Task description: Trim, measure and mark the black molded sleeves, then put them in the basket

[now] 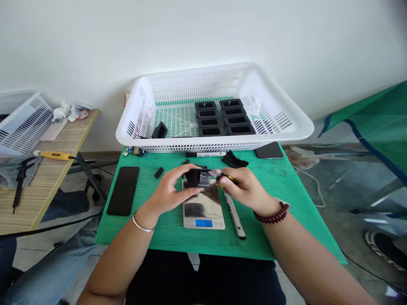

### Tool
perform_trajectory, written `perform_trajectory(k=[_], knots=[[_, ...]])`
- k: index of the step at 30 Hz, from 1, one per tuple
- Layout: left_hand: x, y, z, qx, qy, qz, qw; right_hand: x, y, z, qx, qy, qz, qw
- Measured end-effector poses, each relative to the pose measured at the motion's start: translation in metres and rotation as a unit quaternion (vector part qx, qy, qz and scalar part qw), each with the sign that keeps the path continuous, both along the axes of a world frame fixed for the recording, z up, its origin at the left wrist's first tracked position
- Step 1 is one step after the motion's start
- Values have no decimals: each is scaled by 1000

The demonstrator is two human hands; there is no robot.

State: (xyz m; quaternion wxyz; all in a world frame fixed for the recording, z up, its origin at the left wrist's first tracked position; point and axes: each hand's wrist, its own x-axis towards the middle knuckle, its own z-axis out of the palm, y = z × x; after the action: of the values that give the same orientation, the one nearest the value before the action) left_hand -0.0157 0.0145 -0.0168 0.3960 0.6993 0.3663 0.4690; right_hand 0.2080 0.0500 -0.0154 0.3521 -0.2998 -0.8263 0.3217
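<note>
Scale point(205, 207), blue display point(204, 223): "0.0". Far white marker point(206, 154): dark lettering, too small to read.

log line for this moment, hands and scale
left hand: holds black piece; right hand: holds yellow-black tool; scale: display lit

A green-covered table point(168, 237) spans the lower centre of the frame, bearing a white basket point(222, 143) at upper centre, black phone point(123, 190) at left, scale point(206, 212) at centre, and marker point(234, 216) right of centre.

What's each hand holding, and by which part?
Left hand: black part, by its left end. Right hand: what looks like a knife, by its handle.
</note>
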Motion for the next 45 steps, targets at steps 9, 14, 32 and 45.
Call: perform_trajectory(k=[9, 14, 32, 45], knots=[[-3, 0, -9, -14, -25, 4, 1000, -3, -5, -2, 63, -25, -12, 998], [-4, 0, -11, -40, -28, -9, 999, 1, -3, -4, 169, -87, -155, 969], [-4, 1, -13, -81, -79, -16, 993, -1, -1, -7, 199, -120, -196, 953], [-2, 2, -10, -59, -63, -27, 996, -1, -2, -4, 112, -97, -117, 982]])
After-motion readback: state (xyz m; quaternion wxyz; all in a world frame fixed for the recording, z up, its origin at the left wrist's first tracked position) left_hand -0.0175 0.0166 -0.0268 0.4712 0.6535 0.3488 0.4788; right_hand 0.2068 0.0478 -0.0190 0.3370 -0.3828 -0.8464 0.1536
